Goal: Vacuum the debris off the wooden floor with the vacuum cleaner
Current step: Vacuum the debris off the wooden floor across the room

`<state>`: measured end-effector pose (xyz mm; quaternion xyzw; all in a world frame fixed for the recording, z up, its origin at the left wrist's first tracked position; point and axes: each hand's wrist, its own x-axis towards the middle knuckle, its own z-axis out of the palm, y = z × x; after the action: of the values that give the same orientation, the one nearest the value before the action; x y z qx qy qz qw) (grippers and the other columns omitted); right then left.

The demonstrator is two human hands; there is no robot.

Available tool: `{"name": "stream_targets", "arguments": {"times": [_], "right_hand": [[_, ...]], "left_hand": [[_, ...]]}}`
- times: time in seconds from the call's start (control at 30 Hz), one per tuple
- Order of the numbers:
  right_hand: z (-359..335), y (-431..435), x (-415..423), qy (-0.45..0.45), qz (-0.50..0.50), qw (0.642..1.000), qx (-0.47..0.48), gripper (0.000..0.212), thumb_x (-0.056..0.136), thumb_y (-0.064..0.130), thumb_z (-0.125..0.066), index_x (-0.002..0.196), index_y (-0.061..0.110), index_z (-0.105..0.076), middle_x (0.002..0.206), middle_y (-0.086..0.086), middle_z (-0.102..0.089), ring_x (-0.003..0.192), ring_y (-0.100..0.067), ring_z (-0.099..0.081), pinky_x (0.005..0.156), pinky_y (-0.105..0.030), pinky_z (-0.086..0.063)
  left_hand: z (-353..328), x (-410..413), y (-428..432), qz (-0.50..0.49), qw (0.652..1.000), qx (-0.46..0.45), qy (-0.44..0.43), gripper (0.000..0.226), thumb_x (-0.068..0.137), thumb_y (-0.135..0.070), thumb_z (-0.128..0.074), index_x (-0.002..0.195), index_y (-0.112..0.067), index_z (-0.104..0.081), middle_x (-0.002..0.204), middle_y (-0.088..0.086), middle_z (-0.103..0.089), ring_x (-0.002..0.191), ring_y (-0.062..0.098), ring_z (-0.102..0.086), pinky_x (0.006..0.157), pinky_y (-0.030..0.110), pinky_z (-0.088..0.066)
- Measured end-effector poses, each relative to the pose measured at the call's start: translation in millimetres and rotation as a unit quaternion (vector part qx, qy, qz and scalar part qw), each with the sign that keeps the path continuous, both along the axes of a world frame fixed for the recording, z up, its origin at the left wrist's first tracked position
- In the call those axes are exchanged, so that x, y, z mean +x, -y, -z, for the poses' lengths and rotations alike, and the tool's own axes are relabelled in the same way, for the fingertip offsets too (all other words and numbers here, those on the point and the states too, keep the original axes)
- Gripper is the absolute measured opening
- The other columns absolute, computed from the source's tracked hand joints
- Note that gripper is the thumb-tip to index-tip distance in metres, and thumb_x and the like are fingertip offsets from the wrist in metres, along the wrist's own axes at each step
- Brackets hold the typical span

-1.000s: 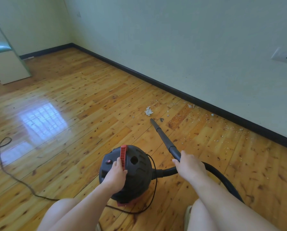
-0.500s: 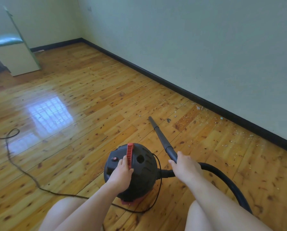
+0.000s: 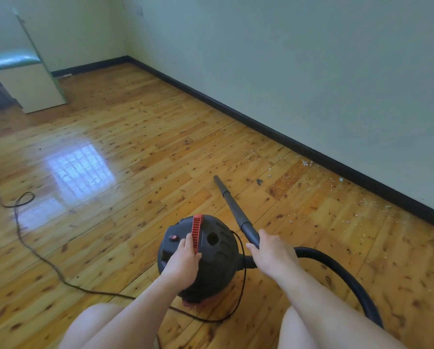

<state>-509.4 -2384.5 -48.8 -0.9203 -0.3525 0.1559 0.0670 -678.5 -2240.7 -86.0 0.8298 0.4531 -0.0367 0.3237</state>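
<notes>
A round black vacuum cleaner (image 3: 213, 258) stands on the wooden floor (image 3: 125, 197) in front of my knees. My left hand (image 3: 182, 260) grips its red carry handle (image 3: 197, 229). My right hand (image 3: 273, 253) grips the black wand (image 3: 232, 206), whose nozzle tip points away toward the far left of the debris. Small white crumbs of debris (image 3: 294, 172) are scattered over the boards along the black skirting (image 3: 311, 152), to the right of the nozzle. A dark scrap (image 3: 259, 182) lies just right of the tip. The black hose (image 3: 341, 273) curves off to my right.
The black power cord (image 3: 34, 248) runs across the floor on the left, with a loop, and passes under the vacuum cleaner. A pale cabinet with a green padded top (image 3: 32, 86) stands at the far left corner. A pale wall (image 3: 311, 71) borders the right side.
The white clump of debris in front of the nozzle a second ago is gone. The view has shifted so the vacuum and wand sit slightly farther right; both hands keep their grips.
</notes>
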Motion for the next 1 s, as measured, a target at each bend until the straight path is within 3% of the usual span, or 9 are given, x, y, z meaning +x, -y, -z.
{"name": "stream_targets", "arguments": {"times": [0.23, 0.43, 0.63, 0.73, 0.93, 1.0], "right_hand": [[4.3, -17.7, -4.8, -0.008, -0.033, 0.999, 0.001, 0.051, 0.106, 0.052, -0.045, 0.145, 0.019, -0.045, 0.131, -0.002, -0.065, 0.117, -0.021, -0.065, 0.088, -0.03, -0.056], [11.1, -36.5, -9.6, -0.011, -0.045, 0.999, 0.011, 0.049, 0.106, 0.051, -0.045, 0.144, 0.019, -0.045, 0.129, -0.002, -0.066, 0.113, -0.02, -0.066, 0.084, -0.028, -0.055], [19.6, -51.7, -11.6, 0.016, -0.038, 0.999, 0.014, 0.044, 0.106, 0.052, -0.043, 0.138, 0.022, -0.047, 0.114, 0.002, -0.068, 0.096, -0.016, -0.067, 0.076, -0.025, -0.056], [21.9, -56.1, -7.9, 0.021, -0.011, 1.0, 0.011, 0.043, 0.107, 0.051, -0.044, 0.138, 0.022, -0.046, 0.113, 0.002, -0.068, 0.091, -0.014, -0.064, 0.073, -0.024, -0.054], [23.4, -56.6, 10.4, 0.03, 0.057, 0.998, 0.002, 0.044, 0.107, 0.048, -0.043, 0.142, 0.021, -0.043, 0.12, 0.0, -0.068, 0.104, -0.017, -0.069, 0.078, -0.026, -0.056], [24.6, -56.1, 17.9, 0.032, 0.071, 0.997, 0.003, 0.046, 0.108, 0.048, -0.043, 0.146, 0.021, -0.041, 0.121, 0.0, -0.068, 0.104, -0.017, -0.069, 0.077, -0.026, -0.056]], "left_hand": [[-1.9, -4.3, -13.6, -0.016, 1.0, 0.013, 0.0, 0.068, 0.106, -0.029, -0.047, 0.162, -0.016, -0.01, 0.151, 0.003, -0.041, 0.103, 0.011, -0.062, 0.07, 0.02, -0.053], [-4.3, -11.9, -28.2, -0.039, 0.999, 0.015, 0.006, 0.068, 0.107, -0.027, -0.046, 0.163, -0.017, -0.01, 0.153, 0.002, -0.039, 0.11, 0.013, -0.059, 0.081, 0.022, -0.053], [-2.5, -13.9, -34.1, -0.031, 0.999, 0.015, -0.001, 0.068, 0.107, -0.03, -0.046, 0.162, -0.019, -0.008, 0.153, 0.002, -0.039, 0.119, 0.014, -0.058, 0.09, 0.025, -0.054], [-0.9, -13.1, -37.6, -0.014, 1.0, 0.022, 0.0, 0.066, 0.107, -0.029, -0.045, 0.162, -0.018, -0.01, 0.148, 0.001, -0.042, 0.109, 0.011, -0.057, 0.088, 0.024, -0.054], [2.0, -0.4, -47.2, 0.017, 0.999, 0.033, 0.002, 0.063, 0.108, -0.028, -0.04, 0.162, -0.017, -0.009, 0.149, 0.0, -0.04, 0.098, 0.009, -0.054, 0.085, 0.023, -0.052], [0.9, 5.9, -48.7, 0.02, 0.999, 0.033, 0.0, 0.063, 0.109, -0.027, -0.039, 0.162, -0.018, -0.007, 0.153, 0.0, -0.037, 0.104, 0.011, -0.057, 0.088, 0.024, -0.049]]}}
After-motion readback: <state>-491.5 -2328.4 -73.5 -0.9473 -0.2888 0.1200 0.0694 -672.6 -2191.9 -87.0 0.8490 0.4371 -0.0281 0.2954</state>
